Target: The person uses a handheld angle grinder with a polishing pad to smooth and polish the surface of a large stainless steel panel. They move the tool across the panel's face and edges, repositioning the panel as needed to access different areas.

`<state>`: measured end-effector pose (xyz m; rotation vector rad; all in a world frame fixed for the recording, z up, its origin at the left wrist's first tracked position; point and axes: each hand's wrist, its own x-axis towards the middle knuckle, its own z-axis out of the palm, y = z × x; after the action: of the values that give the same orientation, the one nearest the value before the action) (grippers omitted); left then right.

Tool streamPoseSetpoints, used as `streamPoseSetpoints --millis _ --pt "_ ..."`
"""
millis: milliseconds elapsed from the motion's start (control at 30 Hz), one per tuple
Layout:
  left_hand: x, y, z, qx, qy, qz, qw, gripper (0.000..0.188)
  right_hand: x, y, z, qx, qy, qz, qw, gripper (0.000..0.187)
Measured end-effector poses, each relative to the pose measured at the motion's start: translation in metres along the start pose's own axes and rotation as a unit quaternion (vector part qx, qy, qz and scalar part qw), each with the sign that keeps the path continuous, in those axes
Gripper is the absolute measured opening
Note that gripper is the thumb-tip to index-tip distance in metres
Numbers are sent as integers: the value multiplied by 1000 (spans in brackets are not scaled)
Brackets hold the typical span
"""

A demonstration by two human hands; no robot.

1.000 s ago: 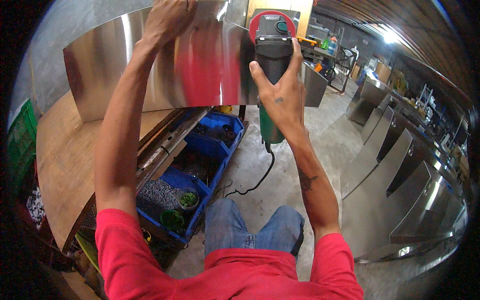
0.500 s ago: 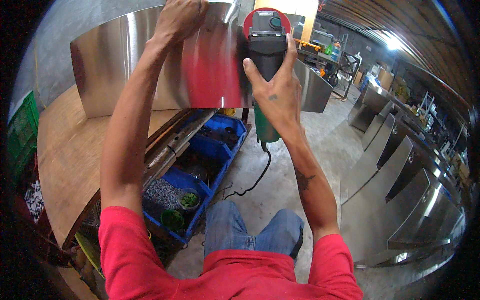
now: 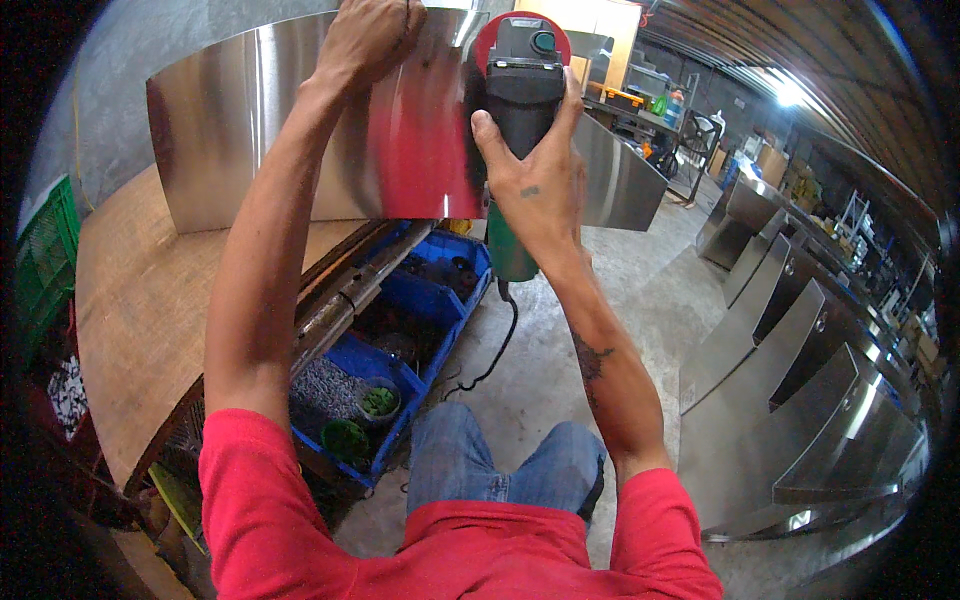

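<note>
A curved, shiny metal sheet (image 3: 240, 130) stands upright on the wooden tabletop (image 3: 140, 290), with a red reflection across its middle. At its top edge my left hand (image 3: 368, 42) is closed, knuckles up, the fingertips hidden; it appears to grip that edge. My right hand (image 3: 535, 190) is wrapped round the body of a black and green angle grinder (image 3: 525, 100), thumb on the left side. The grinder points away from me, its red disc (image 3: 482, 45) near the sheet's right part. Contact between disc and sheet cannot be made out.
Below the table edge are blue bins (image 3: 375, 350) with grey granules and small tubs. The grinder's black cord (image 3: 508, 335) hangs to the concrete floor. Several bent metal panels (image 3: 770, 370) stand on the right. A green crate (image 3: 48, 260) is at far left.
The grinder and my right hand have moved slightly left across the sheet, and the cord has swung with them. My left hand keeps its place on the sheet's top edge.
</note>
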<state>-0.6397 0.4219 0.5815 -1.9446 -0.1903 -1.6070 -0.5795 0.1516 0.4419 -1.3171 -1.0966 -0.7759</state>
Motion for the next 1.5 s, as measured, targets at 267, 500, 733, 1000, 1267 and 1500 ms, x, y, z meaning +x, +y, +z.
streamPoseSetpoints --millis 267,500,733,1000,1267,1500 --pt "-1 10 -14 -17 -2 -11 1000 36 -7 2 -14 -6 41 21 999 99" --pt "0 2 -12 -2 3 -12 1000 36 -9 3 -18 -7 -12 23 1000 99" --pt "-3 7 -6 -16 1 -20 1000 37 -7 -3 -17 4 -46 47 998 99" --pt "1 4 -5 -2 -17 -17 1000 34 2 1 -10 12 -42 28 999 98" --pt "-2 0 0 8 3 5 1000 33 40 -15 -16 34 -30 46 998 93" --pt "-2 4 -3 -4 -2 -7 1000 36 63 5 -27 51 -1 28 998 92"
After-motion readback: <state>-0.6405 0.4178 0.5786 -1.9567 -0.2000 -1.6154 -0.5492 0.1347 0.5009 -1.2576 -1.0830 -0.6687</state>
